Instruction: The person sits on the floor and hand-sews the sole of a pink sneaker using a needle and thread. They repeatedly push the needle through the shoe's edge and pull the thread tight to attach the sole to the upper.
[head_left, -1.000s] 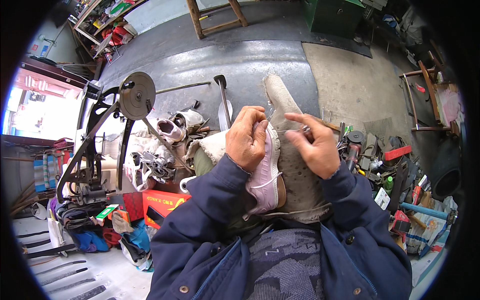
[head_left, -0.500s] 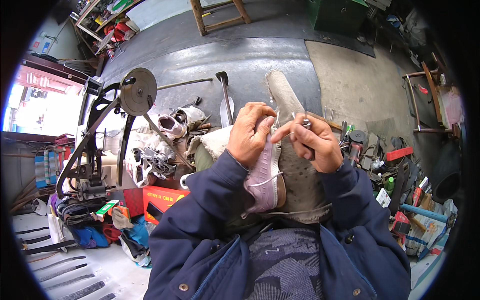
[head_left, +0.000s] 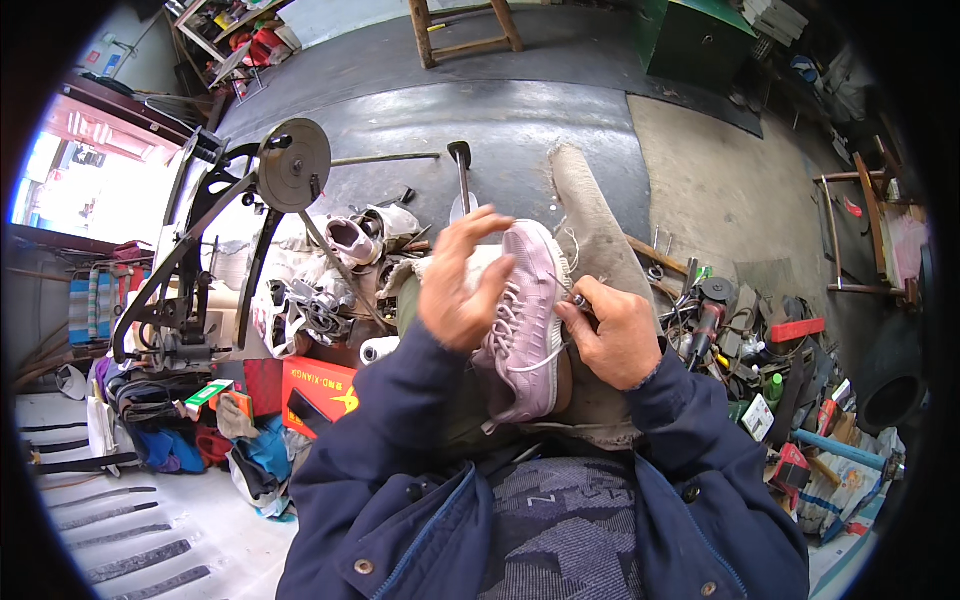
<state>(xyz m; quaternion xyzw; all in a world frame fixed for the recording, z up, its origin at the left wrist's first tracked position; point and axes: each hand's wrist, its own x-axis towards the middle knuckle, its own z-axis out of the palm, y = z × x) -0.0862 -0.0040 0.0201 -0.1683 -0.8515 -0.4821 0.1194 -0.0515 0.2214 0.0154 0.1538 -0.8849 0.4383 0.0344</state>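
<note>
A pink lace-up sneaker (head_left: 535, 310) lies on its side across my lap, toe pointing away and white sole edge turned right. A white thread hangs along that edge. My right hand (head_left: 612, 338) is closed on a small metal-ended tool (head_left: 580, 301) that looks like an awl, held against the seam between upper and sole. Most of the tool is hidden in the fist. My left hand (head_left: 458, 285), a little blurred, is open beside the laces, its fingers spread near the toe. Under the shoe lies a worn grey-brown cloth (head_left: 600, 215).
A black hand-cranked sewing machine (head_left: 294, 165) with a large wheel stands at left. Several shoes (head_left: 352, 240) lie beside it, near a white thread spool (head_left: 378, 350) and a red box (head_left: 318, 390). At right are an angle grinder (head_left: 708, 325) and scattered tools. A wooden stool (head_left: 465, 50) stands ahead.
My right hand has come down and toward me, bringing the tool to the sole edge. My left hand has let go of the toe area and opened, shifting left. The view has tilted slightly.
</note>
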